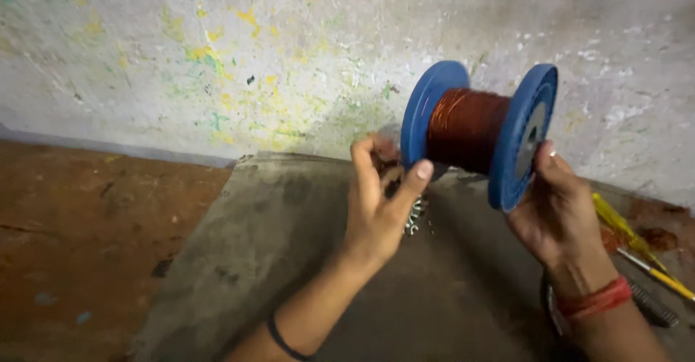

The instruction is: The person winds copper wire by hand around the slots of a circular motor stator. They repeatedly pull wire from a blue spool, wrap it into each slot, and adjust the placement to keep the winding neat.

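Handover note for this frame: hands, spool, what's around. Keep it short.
Left hand: thumb on the near flange of the blue spool, fingers curled by a small metal part below it.
Right hand: supports the far flange, spool held up in the air.
Spool carries copper-coloured wire.
Grey mat beneath; yellow-handled screwdriver at right.
Whether any wire has been pulled off: cannot tell.

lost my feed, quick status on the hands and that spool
Left hand and right hand grip the blue spool of copper wire, held above the grey mat. Yellow screwdriver lies right. Nothing blocking.
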